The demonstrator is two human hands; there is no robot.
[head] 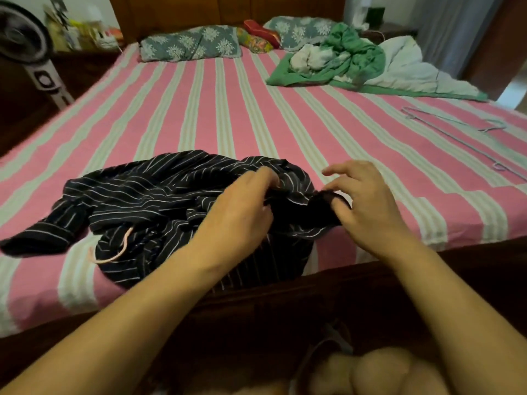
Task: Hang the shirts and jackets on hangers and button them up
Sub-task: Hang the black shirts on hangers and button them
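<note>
Black striped shirt (148, 203) lies crumpled at the near edge of the bed (199, 109), a pink hanger (114, 252) partly showing inside it. Left hand (242, 201) grips a fold of the cloth; right hand (362, 201) pinches the dark edge just beside it, forefinger lifted. Likely step: finding the front edges for buttoning. To do it well: draw the two front edges flat and level first, match button to hole from the collar downward, keep the hanger seated in the shoulders. A spare hanger (456, 132) lies well apart, to the right

pink hanger (114, 253) mostly buried inside the striped shirt (148, 195).
</note>
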